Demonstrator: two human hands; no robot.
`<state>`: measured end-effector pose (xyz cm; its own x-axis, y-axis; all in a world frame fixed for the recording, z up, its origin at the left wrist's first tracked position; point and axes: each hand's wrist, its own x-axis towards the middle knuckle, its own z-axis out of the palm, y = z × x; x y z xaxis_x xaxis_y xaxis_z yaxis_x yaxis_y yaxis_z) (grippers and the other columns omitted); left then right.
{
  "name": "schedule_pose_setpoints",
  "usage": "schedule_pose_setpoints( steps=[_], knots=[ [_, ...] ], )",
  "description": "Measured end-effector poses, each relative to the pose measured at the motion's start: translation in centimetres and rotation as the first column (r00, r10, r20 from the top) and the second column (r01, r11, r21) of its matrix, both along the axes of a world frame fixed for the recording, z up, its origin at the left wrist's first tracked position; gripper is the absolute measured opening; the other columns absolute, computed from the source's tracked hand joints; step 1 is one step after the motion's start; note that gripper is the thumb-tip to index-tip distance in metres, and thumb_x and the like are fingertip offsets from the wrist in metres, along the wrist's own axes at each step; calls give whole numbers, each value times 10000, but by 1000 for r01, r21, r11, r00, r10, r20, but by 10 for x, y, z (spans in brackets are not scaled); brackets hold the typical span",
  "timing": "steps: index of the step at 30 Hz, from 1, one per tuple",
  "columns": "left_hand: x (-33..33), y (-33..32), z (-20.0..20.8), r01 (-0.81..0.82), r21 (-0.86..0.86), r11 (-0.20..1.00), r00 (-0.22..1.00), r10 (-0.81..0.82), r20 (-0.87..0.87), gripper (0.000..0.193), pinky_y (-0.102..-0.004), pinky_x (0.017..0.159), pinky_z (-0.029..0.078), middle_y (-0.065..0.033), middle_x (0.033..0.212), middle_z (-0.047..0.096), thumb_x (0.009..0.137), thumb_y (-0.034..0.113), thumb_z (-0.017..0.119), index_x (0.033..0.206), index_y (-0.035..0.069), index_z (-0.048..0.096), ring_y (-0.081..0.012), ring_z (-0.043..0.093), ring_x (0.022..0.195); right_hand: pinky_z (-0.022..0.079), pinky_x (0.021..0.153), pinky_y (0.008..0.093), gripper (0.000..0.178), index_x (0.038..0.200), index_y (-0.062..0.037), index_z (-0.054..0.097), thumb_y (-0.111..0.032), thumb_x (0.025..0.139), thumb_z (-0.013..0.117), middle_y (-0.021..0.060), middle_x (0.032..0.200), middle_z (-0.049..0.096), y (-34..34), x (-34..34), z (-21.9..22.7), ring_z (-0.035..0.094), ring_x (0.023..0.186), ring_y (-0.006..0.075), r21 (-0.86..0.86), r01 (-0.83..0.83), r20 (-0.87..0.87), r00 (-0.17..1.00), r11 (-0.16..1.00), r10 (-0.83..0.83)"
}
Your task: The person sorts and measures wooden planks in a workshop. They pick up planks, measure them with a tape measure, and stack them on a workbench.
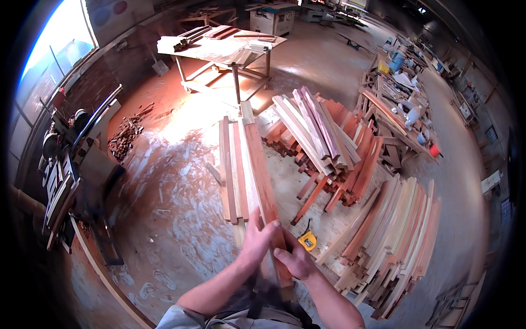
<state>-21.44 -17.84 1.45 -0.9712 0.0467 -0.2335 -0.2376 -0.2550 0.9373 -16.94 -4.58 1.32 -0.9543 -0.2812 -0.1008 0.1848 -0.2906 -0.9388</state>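
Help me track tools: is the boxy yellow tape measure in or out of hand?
Out. The left hand and right hand hold a long reddish wooden plank; the tape measure lies beside them.

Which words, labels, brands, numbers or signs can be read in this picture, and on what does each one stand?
White lettering at the machine on the left: large, partly covered; I do not copy printed words.
Yellow tape measure: any print is too small to read.
Held reddish board: no text seen.
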Motion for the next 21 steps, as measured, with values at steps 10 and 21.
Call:
schedule_pose_setpoints(
  steps=[10,21],
  knots=[
    [-104,-80,27,-172,-726,666,966,258,7,624,-444,858,493,-286,1011,639,718,332,685,1130,-110,531,-351,645,953,442,958,288,552,1404,61,388,-99,928,617,82,1253,553,24,-7,-21,533,1091,141,68,70,166,983,995,-80],
    [-157,-76,-35,-34,-990,138,964,265,4,718,-491,930,483,-321,1073,605,701,367,607,1213,-106,437,-449,611,1022,531,834,321,362,1309,-9,522,-59,953,564,133,1258,592,119,72,-47,612,1051,203,228,380,278,857,896,-434]
  ],
)
